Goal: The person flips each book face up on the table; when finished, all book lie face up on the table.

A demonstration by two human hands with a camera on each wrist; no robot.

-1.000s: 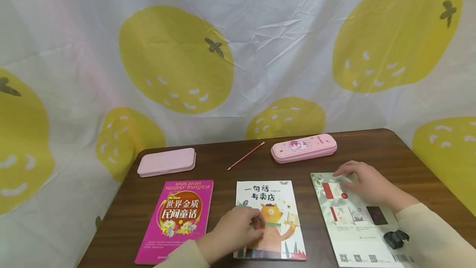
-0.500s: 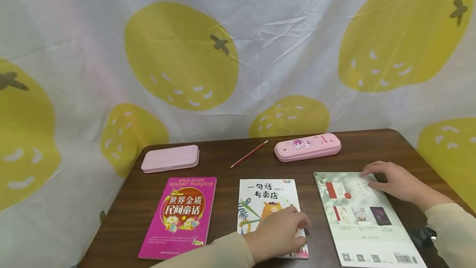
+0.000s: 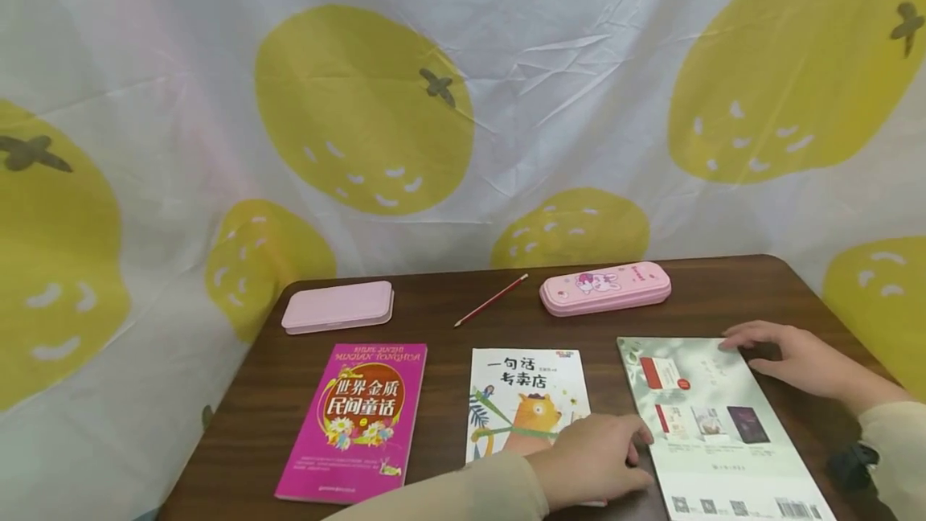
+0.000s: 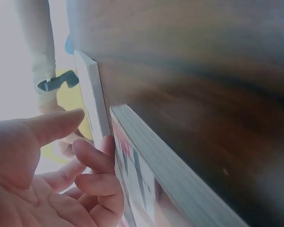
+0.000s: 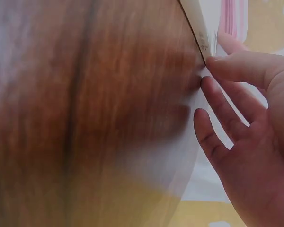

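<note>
Three books lie in a row on the dark wood table (image 3: pixel 723 296): a magenta book (image 3: pixel 358 416), a white book with a fox (image 3: pixel 524 392) and a pale green book (image 3: pixel 709 424). My left hand (image 3: pixel 596 465) lies palm down on the fox book's lower right corner, in the gap beside the green book. In the left wrist view its fingers (image 4: pixel 97 163) curl loosely against the fox book's edge (image 4: pixel 180 175), thumb apart. My right hand (image 3: pixel 788 356) rests at the green book's far right corner. Its straight fingers (image 5: pixel 227 66) touch that corner (image 5: pixel 199 28).
Along the back of the table lie a flat pink case (image 3: pixel 338 305), a red pencil (image 3: pixel 492 300) and a pink pencil case with a rabbit (image 3: pixel 604 288). A white cloth with yellow fruit (image 3: pixel 506 103) hangs behind and drapes around the table edges.
My left hand slid right from the middle of the fox book to its lower right corner. My right hand moved off the green book's top to its far right corner.
</note>
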